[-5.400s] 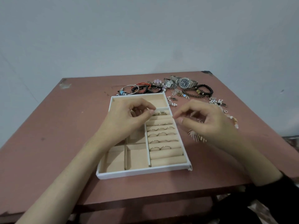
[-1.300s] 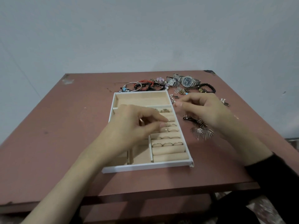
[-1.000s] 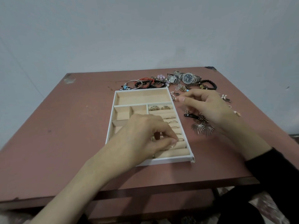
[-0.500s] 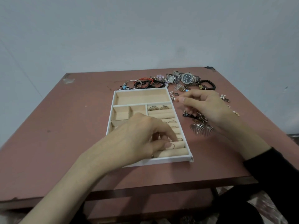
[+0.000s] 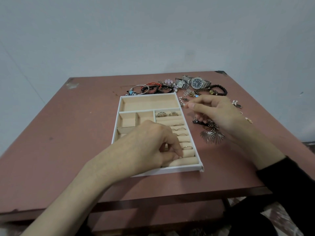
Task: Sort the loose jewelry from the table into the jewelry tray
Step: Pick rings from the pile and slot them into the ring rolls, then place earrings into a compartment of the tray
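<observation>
A white jewelry tray [image 5: 170, 171] with beige lining lies in the middle of the reddish table [image 5: 68, 133]. Several thin rings [image 5: 180, 129] sit in its roll slots on the right side. My left hand [image 5: 150, 147] is over the near rolls, its thumb and forefinger pinching a small ring down into a slot near the front; the ring is almost hidden by the fingertips. My right hand [image 5: 219, 113] hovers just right of the tray above loose pieces, fingers loosely curled, holding nothing I can see.
Loose jewelry lies behind and to the right of the tray: bracelets [image 5: 153, 88], a steel watch [image 5: 196, 82], a black beaded bracelet [image 5: 219, 90], fan-shaped earrings [image 5: 212, 136] and small pearl pieces [image 5: 183, 99]. The wall stands right behind the table.
My left hand moved from the far ring rows toward the near rows with the ring and now presses it into a front slot. My right hand stayed over the loose pieces.
</observation>
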`<state>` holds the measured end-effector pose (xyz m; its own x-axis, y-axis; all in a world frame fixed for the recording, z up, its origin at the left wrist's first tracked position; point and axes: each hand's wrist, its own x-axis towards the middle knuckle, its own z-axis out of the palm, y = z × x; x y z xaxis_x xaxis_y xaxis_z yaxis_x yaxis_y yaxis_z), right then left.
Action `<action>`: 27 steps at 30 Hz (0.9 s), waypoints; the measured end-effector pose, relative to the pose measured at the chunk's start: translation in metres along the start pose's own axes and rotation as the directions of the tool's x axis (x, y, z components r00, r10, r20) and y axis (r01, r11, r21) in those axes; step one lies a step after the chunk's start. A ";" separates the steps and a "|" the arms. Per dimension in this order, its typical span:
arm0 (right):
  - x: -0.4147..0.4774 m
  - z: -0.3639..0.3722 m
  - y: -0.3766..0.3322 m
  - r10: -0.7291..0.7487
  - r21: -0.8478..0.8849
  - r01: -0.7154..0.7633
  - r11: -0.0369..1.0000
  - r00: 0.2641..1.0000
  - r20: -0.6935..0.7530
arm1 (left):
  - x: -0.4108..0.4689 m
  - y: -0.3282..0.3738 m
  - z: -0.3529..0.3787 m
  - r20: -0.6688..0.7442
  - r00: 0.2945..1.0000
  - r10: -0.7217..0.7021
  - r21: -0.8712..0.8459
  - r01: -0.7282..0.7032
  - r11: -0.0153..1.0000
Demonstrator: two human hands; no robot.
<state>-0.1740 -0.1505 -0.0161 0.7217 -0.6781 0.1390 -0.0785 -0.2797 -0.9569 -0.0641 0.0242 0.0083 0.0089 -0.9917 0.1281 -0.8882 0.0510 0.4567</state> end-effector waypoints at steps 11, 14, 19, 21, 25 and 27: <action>0.001 -0.003 0.002 -0.045 0.003 0.045 0.999 0.999 0.004 | 0.001 0.000 -0.002 0.033 0.999 -0.025 -0.011 0.025 1.000; 0.003 -0.008 0.001 -0.050 0.029 0.051 0.998 0.998 -0.042 | 0.004 0.002 -0.007 0.021 0.998 -0.053 -0.089 0.054 0.995; -0.002 -0.026 0.003 -0.085 -0.027 0.083 0.996 0.990 -0.111 | 0.025 0.007 -0.009 -0.062 0.998 -0.024 -0.157 0.014 0.987; -0.007 -0.034 0.005 -0.119 -0.177 0.100 0.979 0.988 -0.100 | 0.037 0.010 -0.006 -0.056 0.998 0.001 -0.151 -0.009 0.989; -0.018 -0.048 0.015 -0.193 -0.440 0.166 0.883 0.981 -0.017 | 0.061 0.015 0.004 -0.027 0.999 0.023 -0.127 -0.026 0.992; -0.025 -0.054 0.019 -0.216 -0.508 0.202 0.838 0.976 0.033 | 0.072 0.015 0.009 -0.028 0.999 0.029 -0.071 -0.031 0.997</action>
<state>-0.2309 -0.1759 -0.0237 0.7441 -0.5789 0.3334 -0.2688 -0.7163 -0.6439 -0.0807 -0.0476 0.0165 -0.0042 -0.9862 0.1657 -0.8529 0.0900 0.5143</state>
